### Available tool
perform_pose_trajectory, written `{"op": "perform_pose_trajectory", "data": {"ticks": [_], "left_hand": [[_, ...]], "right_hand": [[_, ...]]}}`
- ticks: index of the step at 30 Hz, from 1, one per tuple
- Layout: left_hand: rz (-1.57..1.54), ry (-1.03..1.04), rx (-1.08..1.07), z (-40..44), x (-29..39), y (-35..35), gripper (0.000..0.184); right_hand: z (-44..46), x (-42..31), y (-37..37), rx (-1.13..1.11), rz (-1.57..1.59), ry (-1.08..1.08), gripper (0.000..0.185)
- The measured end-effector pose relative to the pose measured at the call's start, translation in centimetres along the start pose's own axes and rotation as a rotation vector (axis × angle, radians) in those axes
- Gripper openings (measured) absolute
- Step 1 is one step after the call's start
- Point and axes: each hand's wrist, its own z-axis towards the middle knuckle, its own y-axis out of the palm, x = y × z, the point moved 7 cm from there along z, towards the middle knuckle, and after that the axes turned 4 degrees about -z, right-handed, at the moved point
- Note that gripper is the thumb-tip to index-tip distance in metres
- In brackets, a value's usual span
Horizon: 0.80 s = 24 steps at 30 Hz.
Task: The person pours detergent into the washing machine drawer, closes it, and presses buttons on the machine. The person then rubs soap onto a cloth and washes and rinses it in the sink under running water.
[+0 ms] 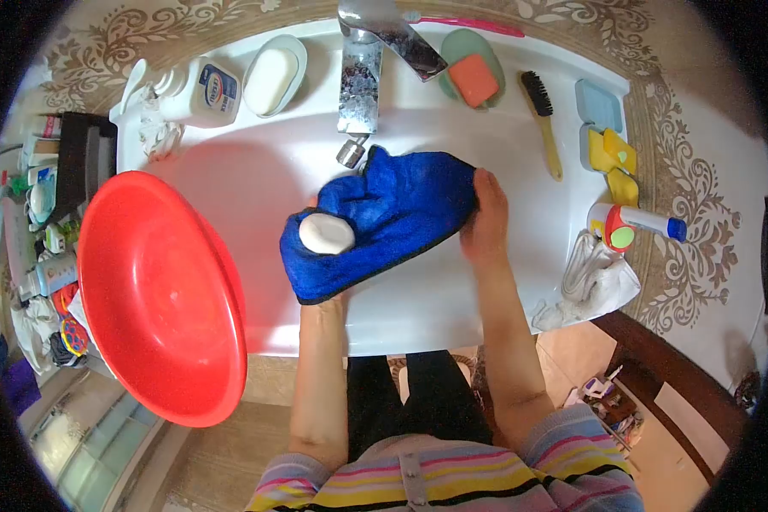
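A blue cloth (401, 205) with dark edging is spread between my hands above the sink. On its left part lies a white bar of soap (327, 233). My left hand (333, 305) supports the cloth from below under the soap; its fingers are mostly covered by the fabric. My right hand (489, 218) grips the right edge of the cloth, with its fingertips hidden. Just beyond the cloth is the metal faucet (360, 85).
A red basin (166, 290) leans on the left of the white sink (401, 328). Along the rim stand a pump bottle (205, 94), a soap dish (273, 77), orange soap (473, 80), a brush (544, 128), yellow sponges (613, 154) and a white rag (593, 282).
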Motion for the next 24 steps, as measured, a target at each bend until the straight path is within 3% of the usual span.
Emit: {"op": "perform_pose_trajectory", "data": {"ticks": [3, 5, 6, 7, 8, 9, 10, 12, 13, 15, 17, 19, 21, 23, 24], "left_hand": [[-0.025, 0.02, -0.076, 0.5, 0.8, 1.2, 0.016], [-0.041, 0.035, -0.128, 0.6, 1.2, 1.9, 0.016], [-0.347, -0.157, -0.185, 0.5, -1.1, 2.2, 0.022], [-0.65, -0.355, -0.239, 0.0, -2.2, 3.4, 0.029], [-0.756, -0.334, -0.264, -0.2, -2.1, 3.9, 0.036], [-0.862, -0.313, -0.29, -0.3, -0.9, 4.9, 0.044], [-1.192, -0.291, -0.526, 0.2, -5.8, 4.3, 0.056], [-1.543, -0.41, -0.483, -1.5, -1.7, 5.4, 0.065], [-1.318, -0.447, -0.402, -1.7, -2.3, 5.0, 0.06], [-0.751, -0.541, -0.233, -1.8, -3.5, 3.8, 0.045], [-0.889, -0.585, -0.285, -1.7, -2.7, 5.2, 0.042], [-0.864, -0.502, -0.361, -0.4, -5.3, 4.0, 0.039], [-1.173, -0.536, -0.493, -1.3, -3.6, 3.9, 0.046], [-1.212, -0.56, -0.365, -1.5, -5.2, 2.8, 0.049], [-1.289, -0.449, -0.474, -0.8, -4.9, 5.3, 0.048]], "right_hand": [[-2.1, 1.3, 4.0, -0.185, -0.568, -0.072, 0.022], [-6.4, 3.7, 9.6, -0.582, -0.256, 0.142, 0.029], [-7.4, 3.6, 11.3, -0.687, -0.384, 0.086, 0.029], [-6.3, 3.9, 11.2, -0.648, -0.734, -0.169, 0.033], [-5.6, 2.8, 11.8, -0.537, -1.07, -0.652, 0.043], [-5.3, 4.5, 12.0, -0.491, -1.213, -0.596, 0.05], [-6.4, 6.5, 12.5, -0.499, -1.256, -0.518, 0.048], [-6.8, 8.6, 12.9, -0.524, -1.184, -0.31, 0.044], [-5.7, 8.9, 12.9, -0.529, -1.21, -0.307, 0.043], [-0.7, 11.7, 11.8, -0.474, -0.808, -0.048, 0.045], [0.3, 12.2, 11.3, -0.407, -0.814, -0.053, 0.042], [-2.6, 10.9, 10.3, -0.272, -0.893, -0.193, 0.044], [-7.8, 7.9, 11.0, -0.387, -1.039, -0.341, 0.046], [-7.7, 7.9, 11.3, -0.415, -1.077, -0.446, 0.045], [-6.2, 7.8, 11.4, -0.375, -1.124, -0.485, 0.044]]}}
